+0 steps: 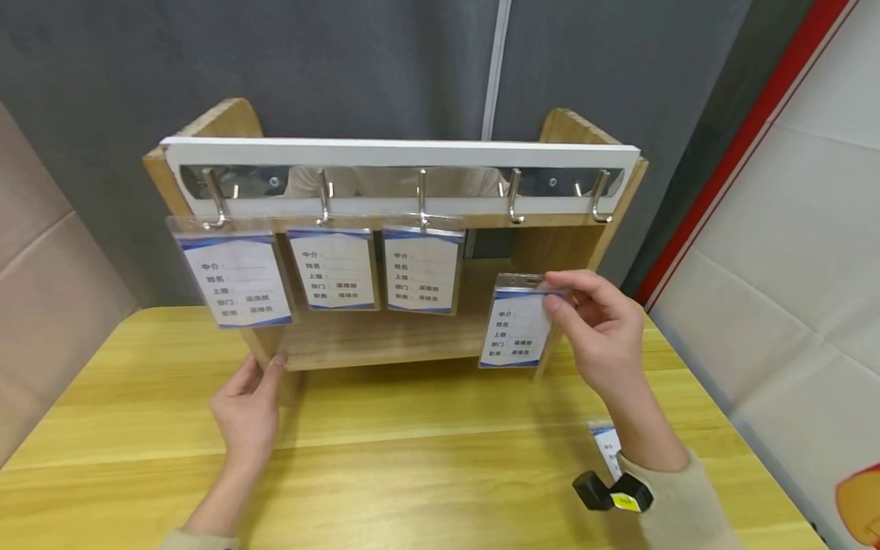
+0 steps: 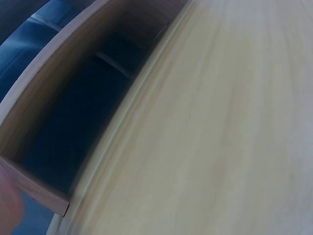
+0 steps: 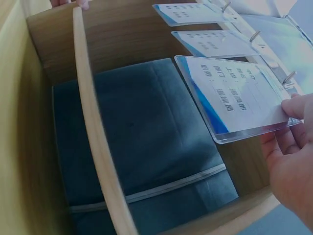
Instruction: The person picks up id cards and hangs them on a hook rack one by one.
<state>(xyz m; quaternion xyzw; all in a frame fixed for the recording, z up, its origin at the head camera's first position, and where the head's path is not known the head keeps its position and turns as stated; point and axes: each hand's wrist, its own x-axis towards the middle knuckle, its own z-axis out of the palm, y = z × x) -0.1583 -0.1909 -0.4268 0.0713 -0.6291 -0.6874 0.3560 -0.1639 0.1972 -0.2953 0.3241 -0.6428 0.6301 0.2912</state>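
My right hand (image 1: 608,336) pinches the upper right corner of a badge in a clear plastic sleeve (image 1: 516,332). This badge stands upright in front of the wooden rack (image 1: 371,357), below the fourth hook (image 1: 514,200). In the right wrist view, the held badge (image 3: 239,95) is nearest the camera, right hand (image 3: 298,161) at its edge. From the first three hooks hang a left badge (image 1: 237,279), a second badge (image 1: 334,267) and a middle badge (image 1: 422,271). My left hand (image 1: 246,412) grips the rack's left side panel low down, thumb in front.
A white rail (image 1: 399,145) with metal hooks spans the rack's top; its rightmost hook (image 1: 601,198) bears no badge. Another badge (image 1: 606,443) lies on the wooden table (image 1: 412,473), partly behind my right forearm. A grey partition (image 1: 371,69) stands behind, a pale wall panel (image 1: 797,267) at right.
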